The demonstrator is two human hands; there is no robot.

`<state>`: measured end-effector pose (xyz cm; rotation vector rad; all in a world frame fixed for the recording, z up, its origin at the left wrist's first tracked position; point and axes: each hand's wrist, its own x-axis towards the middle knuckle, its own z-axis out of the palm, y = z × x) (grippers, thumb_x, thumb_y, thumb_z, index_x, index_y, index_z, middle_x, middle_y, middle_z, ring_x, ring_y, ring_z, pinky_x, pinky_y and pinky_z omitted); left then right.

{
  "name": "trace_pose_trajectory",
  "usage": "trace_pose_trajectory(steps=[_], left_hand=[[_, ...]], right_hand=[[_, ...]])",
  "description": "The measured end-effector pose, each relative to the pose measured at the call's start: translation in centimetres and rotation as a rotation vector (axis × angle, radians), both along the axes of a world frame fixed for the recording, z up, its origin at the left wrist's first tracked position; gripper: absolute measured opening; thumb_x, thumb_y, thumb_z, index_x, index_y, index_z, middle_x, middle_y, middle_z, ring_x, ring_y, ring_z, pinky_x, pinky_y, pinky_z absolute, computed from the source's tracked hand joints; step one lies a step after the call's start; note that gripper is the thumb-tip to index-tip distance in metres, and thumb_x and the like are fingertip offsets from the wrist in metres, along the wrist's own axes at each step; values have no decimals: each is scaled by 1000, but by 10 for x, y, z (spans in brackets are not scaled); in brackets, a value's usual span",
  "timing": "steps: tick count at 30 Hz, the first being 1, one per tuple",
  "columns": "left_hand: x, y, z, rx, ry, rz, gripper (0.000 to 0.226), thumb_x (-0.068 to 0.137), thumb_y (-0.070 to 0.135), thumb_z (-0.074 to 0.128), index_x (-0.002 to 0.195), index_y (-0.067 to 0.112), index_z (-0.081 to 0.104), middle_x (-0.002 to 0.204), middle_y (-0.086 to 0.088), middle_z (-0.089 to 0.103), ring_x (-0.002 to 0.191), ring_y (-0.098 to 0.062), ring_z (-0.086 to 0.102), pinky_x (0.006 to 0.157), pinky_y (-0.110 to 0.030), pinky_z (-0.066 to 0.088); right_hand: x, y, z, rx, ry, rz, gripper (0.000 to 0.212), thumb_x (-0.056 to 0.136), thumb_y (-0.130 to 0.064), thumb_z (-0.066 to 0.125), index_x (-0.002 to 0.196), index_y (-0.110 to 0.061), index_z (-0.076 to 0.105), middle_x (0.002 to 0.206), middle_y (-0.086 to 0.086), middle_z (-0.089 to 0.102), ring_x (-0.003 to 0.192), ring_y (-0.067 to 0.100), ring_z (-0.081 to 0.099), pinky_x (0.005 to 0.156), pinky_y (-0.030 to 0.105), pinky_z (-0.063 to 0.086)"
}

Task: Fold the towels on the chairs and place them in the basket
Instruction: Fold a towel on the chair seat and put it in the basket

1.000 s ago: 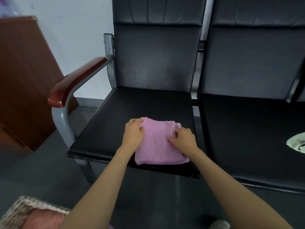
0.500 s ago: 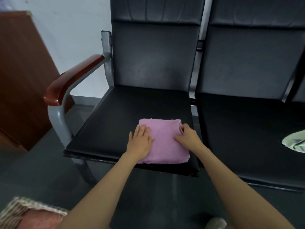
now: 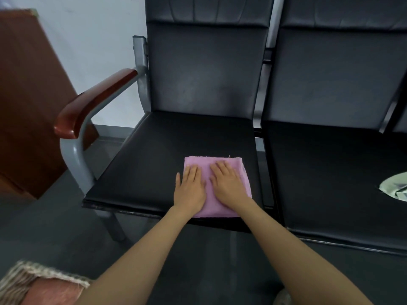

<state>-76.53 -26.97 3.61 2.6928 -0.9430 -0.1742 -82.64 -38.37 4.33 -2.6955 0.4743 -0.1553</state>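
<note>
Right hand [image 3: 229,187] has slid inward to the middle of the towel [image 3: 241,172]; left hand [image 3: 190,191] overlaps its left edge; both press flat, straight fingers [image 3: 193,171] atop it.

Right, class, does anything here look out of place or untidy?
Only the pale green towel, lying crumpled and unfolded on the right seat, cut off by the frame. The pink towel lies neatly folded.

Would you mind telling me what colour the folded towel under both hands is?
The towel is plain pink, seen clearly in the head view.
</note>
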Motion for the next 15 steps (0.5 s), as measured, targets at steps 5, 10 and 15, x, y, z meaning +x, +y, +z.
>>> trace_pose_trajectory(steps=[5, 10, 15], left_hand=[[3, 5, -7, 96, 44, 10, 55, 103, 39, 7, 151, 18, -8, 158, 5, -16, 145, -11, -18, 117, -45, -9], [3, 7, -7, 71, 64, 23, 59, 102, 43, 8, 151, 16, -10, 158, 3, -18, 145, -15, -19, 116, -46, -11], [3, 11, 1, 48, -71, 191, 73, 98, 53, 21, 147, -2, 14, 158, -13, -12, 143, -27, -23, 113, -48, -14]], right_hand=[[-6, -12, -15, -117, 153, 25, 57, 101, -50, 12, 152, -28, -2, 160, -6, -8, 146, 13, -12, 117, 33, -10], [-19, -25, -14, -116, 168, -50, 57, 101, -47, 12, 153, -27, 0, 160, -7, -7, 146, 14, -13, 120, 42, -5], [-34, -31, -10, -180, 102, -439, 80, 93, -64, 26, 146, -4, 24, 157, 14, 12, 147, 28, 0, 119, 45, 5]])
